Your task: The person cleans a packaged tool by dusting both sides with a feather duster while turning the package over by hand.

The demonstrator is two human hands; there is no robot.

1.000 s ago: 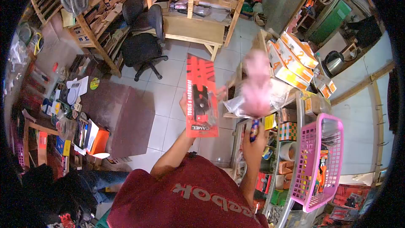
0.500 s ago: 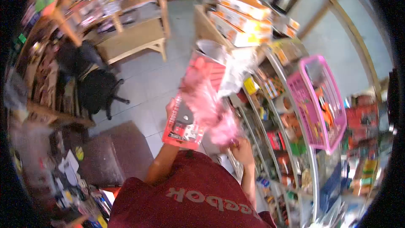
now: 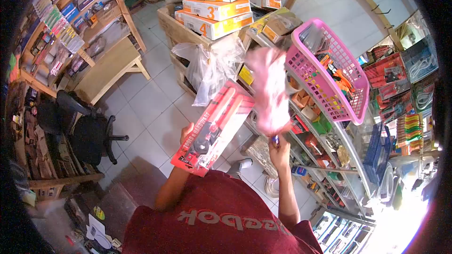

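Left hand (image 3: 186, 131) grips the red tool pack (image 3: 214, 129) left of the pink basket (image 3: 309, 76), probably by the edge so the printed front shows. Right hand (image 3: 280, 153)'s wrapped round the pink duster (image 3: 269, 91)'s handle, likely leaving the fluff free. Fluff looks just beside the basket's edge; more open floor (image 3: 157, 96) farther left of it.

We see a tiled floor (image 3: 157, 84) carrying a black wheeled chair (image 3: 92, 134) and a pale coil (image 3: 271, 187). On the wooden crate (image 3: 170, 28) we find stacked orange-and-white boxes (image 3: 214, 9), marked 2", 3" and 4" from the top down, beside clear plastic (image 3: 219, 68). Our metal-edged counter (image 3: 347, 146) bears a pink basket (image 3: 325, 77); its lower shelves hold assorted small goods.
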